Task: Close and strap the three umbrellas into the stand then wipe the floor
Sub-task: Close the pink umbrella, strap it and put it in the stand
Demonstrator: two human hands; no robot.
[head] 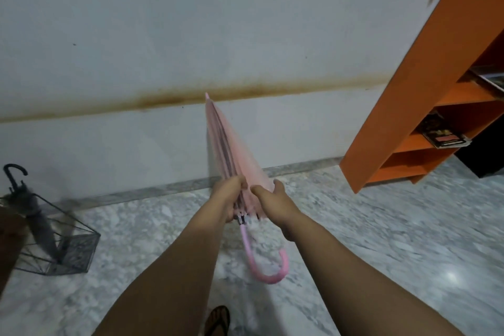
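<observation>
A closed pink umbrella [227,150] is held in front of me, its tip pointing up toward the wall and its curved pink handle [268,270] hanging low. My left hand [227,196] grips the folded canopy near its lower edge from the left. From the right, my right hand [268,199] grips the same bunched fabric. A black wire umbrella stand [73,245] sits on the floor at the far left. In it leans a closed dark grey umbrella [35,215] with a black hooked handle.
An orange shelf unit [425,106] stands against the wall on the right, with some items on its shelves. The floor [381,240] is grey marbled tile. A sandalled foot [216,319] shows at the bottom. The white wall carries a brown stain line.
</observation>
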